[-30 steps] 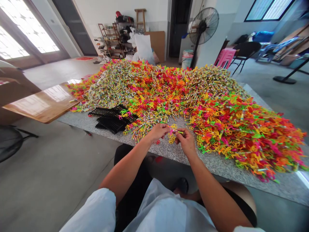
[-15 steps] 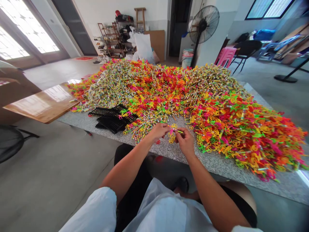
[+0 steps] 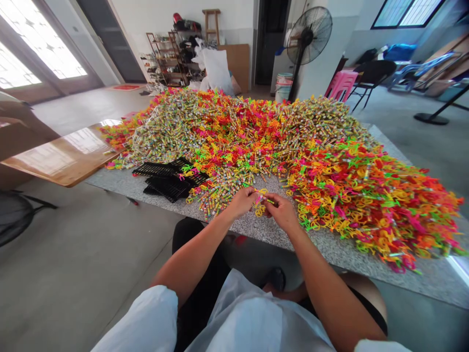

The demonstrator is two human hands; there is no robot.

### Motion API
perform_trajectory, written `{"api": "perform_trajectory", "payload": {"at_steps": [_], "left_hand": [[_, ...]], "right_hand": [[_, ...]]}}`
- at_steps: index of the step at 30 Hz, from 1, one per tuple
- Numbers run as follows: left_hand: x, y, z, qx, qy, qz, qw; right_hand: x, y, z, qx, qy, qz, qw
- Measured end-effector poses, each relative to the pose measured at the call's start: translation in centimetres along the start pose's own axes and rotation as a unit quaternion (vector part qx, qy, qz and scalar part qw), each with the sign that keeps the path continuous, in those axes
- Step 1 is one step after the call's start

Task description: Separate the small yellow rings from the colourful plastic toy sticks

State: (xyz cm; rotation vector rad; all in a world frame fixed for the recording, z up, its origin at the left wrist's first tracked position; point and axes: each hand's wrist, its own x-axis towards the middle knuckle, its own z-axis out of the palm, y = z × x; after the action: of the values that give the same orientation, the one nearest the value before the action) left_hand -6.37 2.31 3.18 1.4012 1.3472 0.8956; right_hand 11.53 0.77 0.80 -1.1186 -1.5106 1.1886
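Just above the front of the grey speckled table [image 3: 252, 226], my hands meet in front of me. My left hand [image 3: 242, 202] is closed in a pinch at a small pink-and-yellow plastic piece [image 3: 261, 192]. With thumb and fingers pressed together, my right hand [image 3: 283, 212] grips a thin patterned tube [image 3: 270, 201], its end pointing towards the left fingertips. Whether the two parts are joined is too small to tell. Yellow plastic rings [image 3: 260, 211] lie or hang just below the fingers. Close beyond my left hand spreads a heap of small patterned tubes [image 3: 220, 188].
A large mound of red, orange, yellow and green plastic pieces [image 3: 366, 190] covers the table's right side. Black slatted trays [image 3: 170, 182] lie left of my hands. More tubes [image 3: 164, 127] are piled behind. A wooden board [image 3: 54, 156] juts out left; a standing fan [image 3: 308, 36] is beyond.
My right hand has shifted very slightly left, closer to the left fingertips, with its knuckles turned a little more over the tube. Both hands keep their grip.
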Motion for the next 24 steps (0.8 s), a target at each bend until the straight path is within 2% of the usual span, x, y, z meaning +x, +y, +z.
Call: {"api": "perform_trajectory", "payload": {"at_steps": [5, 9, 12, 14, 16, 17, 19, 20, 22, 24], "left_hand": [[-0.1, -0.6, 0.8, -0.049, 0.001, 0.011, 0.999], [0.2, -1.3, 1.4, -0.078, 0.011, 0.003, 0.997], [1.2, -1.5, 0.5, -0.064, -0.019, -0.032, 0.997], [2.4, -1.5, -1.2, -0.004, 0.008, -0.017, 1.0], [3.8, -1.7, -3.5, 0.102, 0.095, 0.018, 0.99], [4.5, -1.9, -4.6, 0.165, 0.141, 0.028, 0.976], [5.9, -2.3, -6.6, 0.295, 0.188, 0.033, 0.936], [6.4, -2.5, -7.4, 0.354, 0.192, 0.032, 0.915], [7.4, -2.9, -8.5, 0.448, 0.172, 0.03, 0.877], [8.1, -3.1, -8.8, 0.504, 0.139, 0.03, 0.852]], "right_hand": [[-0.2, -0.2, -0.1, 0.003, -0.022, -0.014, 1.0], [-0.6, 0.5, 0.7, 0.017, 0.009, 0.004, 1.0], [0.0, 1.0, -0.3, -0.055, 0.034, 0.008, 0.998], [1.2, 0.7, -2.8, -0.132, 0.08, -0.009, 0.988], [3.1, -0.5, -6.6, -0.164, 0.17, -0.025, 0.971], [4.2, -1.4, -8.9, -0.147, 0.225, -0.031, 0.963], [6.4, -3.4, -13.1, -0.086, 0.338, -0.061, 0.935], [7.4, -4.2, -14.9, -0.067, 0.372, -0.07, 0.923], [9.0, -5.2, -17.0, -0.053, 0.395, -0.061, 0.915], [9.6, -4.8, -16.6, -0.083, 0.389, -0.053, 0.916]]}}
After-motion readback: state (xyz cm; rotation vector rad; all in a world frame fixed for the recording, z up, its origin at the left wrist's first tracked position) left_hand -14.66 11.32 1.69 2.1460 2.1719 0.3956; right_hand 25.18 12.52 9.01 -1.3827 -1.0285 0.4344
